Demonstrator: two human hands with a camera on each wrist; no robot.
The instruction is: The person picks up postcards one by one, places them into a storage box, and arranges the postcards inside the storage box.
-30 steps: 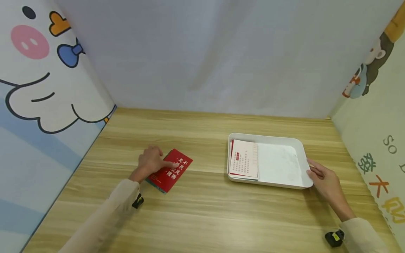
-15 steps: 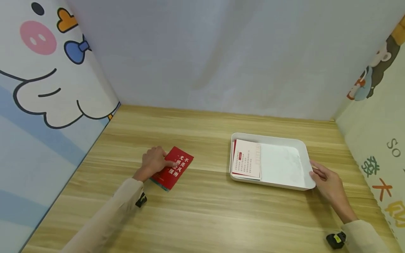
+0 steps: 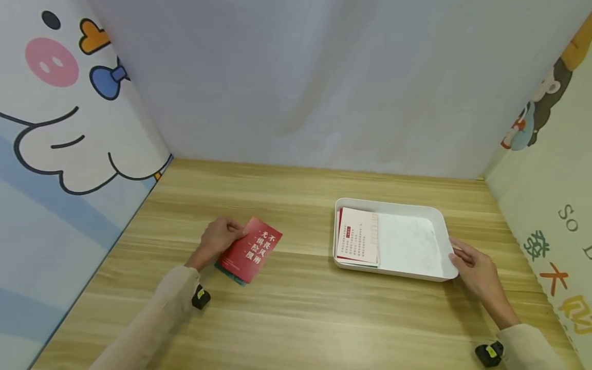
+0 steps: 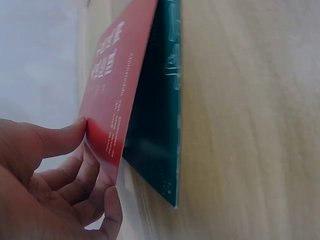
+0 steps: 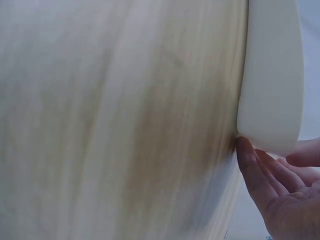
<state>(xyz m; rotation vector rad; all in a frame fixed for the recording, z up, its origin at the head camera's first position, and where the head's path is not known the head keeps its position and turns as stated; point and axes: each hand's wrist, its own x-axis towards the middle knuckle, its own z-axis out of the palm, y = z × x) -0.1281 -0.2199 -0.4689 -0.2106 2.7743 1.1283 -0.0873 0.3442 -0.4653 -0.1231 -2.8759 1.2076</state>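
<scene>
My left hand (image 3: 216, 240) pinches a red postcard (image 3: 252, 251) with white Chinese characters by its left edge. In the left wrist view the thumb lies on the face of the card and the fingers are behind it. That edge is raised, so the card slants above a dark teal card (image 4: 161, 130) lying on the table. On the right, my right hand (image 3: 478, 270) grips the right end of a white tray (image 3: 409, 244), thumb at the rim and fingers against the outer wall. A stack of cards (image 3: 358, 236), cream on top with red print, lies in the tray's left part.
The wooden table (image 3: 296, 313) meets a pale back wall (image 3: 305, 92). Printed cartoon panels stand at the left (image 3: 83, 149) and right. A black wrist device (image 3: 201, 297) hangs under the left cuff, and another under the right.
The left thumb, earlier lying across the red postcard's face, has drawn back to its left edge and now lifts that edge off the teal card. The right hand stays at the tray.
</scene>
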